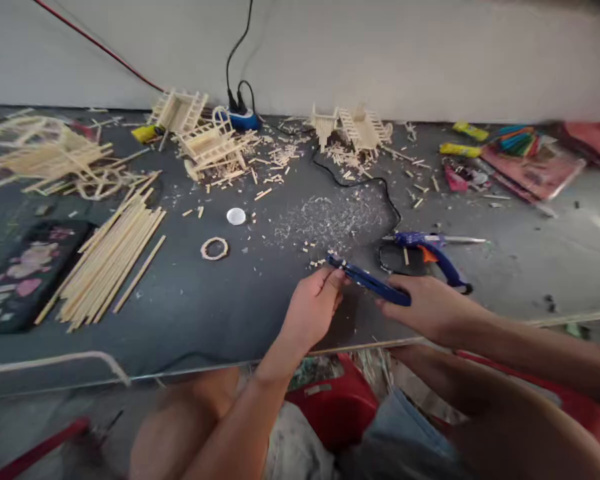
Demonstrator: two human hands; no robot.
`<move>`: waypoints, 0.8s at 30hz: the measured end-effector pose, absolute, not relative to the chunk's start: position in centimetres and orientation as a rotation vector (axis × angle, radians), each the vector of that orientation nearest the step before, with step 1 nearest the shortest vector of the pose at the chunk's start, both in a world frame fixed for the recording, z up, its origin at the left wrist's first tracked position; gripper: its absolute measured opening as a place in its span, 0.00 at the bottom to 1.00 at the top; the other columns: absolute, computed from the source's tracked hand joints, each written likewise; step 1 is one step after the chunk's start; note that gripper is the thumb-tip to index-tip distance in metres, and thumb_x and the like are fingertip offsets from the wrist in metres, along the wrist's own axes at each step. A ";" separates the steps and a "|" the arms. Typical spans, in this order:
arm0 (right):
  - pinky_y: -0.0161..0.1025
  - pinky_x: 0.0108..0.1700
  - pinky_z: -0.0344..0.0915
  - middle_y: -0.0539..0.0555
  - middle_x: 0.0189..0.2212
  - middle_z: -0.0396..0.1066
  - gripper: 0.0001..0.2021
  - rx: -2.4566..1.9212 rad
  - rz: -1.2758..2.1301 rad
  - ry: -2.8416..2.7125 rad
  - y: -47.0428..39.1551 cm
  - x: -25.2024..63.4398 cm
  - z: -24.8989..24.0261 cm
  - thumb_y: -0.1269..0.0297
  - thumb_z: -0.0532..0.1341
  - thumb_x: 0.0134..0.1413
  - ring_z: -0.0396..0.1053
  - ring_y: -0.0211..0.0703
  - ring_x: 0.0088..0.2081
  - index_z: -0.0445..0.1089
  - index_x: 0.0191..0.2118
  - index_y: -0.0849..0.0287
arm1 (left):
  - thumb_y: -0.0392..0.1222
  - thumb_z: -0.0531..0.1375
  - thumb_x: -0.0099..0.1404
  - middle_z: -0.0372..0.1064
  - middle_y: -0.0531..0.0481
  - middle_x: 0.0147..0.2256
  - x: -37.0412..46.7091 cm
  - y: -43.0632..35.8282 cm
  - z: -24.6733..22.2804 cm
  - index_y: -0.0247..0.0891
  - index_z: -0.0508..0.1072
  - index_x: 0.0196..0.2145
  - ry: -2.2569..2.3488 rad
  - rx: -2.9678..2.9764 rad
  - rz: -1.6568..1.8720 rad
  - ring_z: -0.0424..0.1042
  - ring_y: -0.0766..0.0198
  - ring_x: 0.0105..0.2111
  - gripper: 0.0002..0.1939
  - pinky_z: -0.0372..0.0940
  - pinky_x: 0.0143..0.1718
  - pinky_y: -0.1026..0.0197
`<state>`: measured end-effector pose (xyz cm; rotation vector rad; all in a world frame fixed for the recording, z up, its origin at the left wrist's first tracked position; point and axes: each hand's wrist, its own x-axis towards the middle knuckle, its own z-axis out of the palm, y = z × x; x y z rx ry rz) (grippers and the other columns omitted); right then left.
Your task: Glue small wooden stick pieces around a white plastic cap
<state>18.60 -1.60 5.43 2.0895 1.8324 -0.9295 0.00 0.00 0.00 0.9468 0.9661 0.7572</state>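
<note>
Blue hand tool [373, 281] in use at the near edge of a dark worktop [220, 300], just above the surface. Its long axis runs obliquely, the working head directed away from the person and to the left, the handles toward the person and to the right. The right hand [425, 303] grasps the handles, its fingers wrapped about them and hiding their ends. The left hand [313, 303] is at the head, thumb and fingers drawn together; whether they pinch a small piece cannot be told. Small offcuts [316, 262] lie just beyond the head. Immediately beyond the right hand, a blue glue gun [420, 240] with an orange trigger lies crosswise, its black cord [387, 193] looping close to the tool and limiting the space there. To the left are a small ring [203, 249], a white cap [236, 216], a bundle of sticks [115, 263] and a dark phone case [30, 273]; at the rear, stick models [363, 128] stand among scattered scraps [280, 157].
</note>
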 end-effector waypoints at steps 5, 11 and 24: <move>0.35 0.27 0.53 0.50 0.21 0.67 0.12 2.075 -1.017 1.815 -1.1 17.7 6.1 0.54 0.53 0.52 0.65 0.40 0.25 0.64 0.27 0.57 | 0.50 0.52 0.67 0.50 0.60 0.17 0.1 0.1 -0.4 0.35 0.67 0.30 1.002 0.930 0.762 0.50 0.73 0.16 0.15 0.46 0.19 0.67; 0.35 0.28 0.55 0.50 0.21 0.67 0.12 2.067 -1.083 1.818 -0.9 17.7 6.2 0.56 0.53 0.52 0.65 0.40 0.26 0.65 0.26 0.57 | 0.48 0.52 0.67 0.50 0.60 0.15 0.3 0.3 -0.1 0.36 0.67 0.29 1.026 0.896 0.751 0.49 0.73 0.16 0.14 0.46 0.19 0.67; 0.35 0.27 0.57 0.49 0.20 0.68 0.15 2.090 -1.066 1.823 0.1 18.8 5.9 0.53 0.53 0.53 0.67 0.40 0.25 0.66 0.24 0.57 | 0.54 0.51 0.67 0.54 0.58 0.17 0.0 0.3 -0.4 0.36 0.69 0.32 1.055 1.021 0.701 0.51 0.72 0.17 0.18 0.48 0.20 0.67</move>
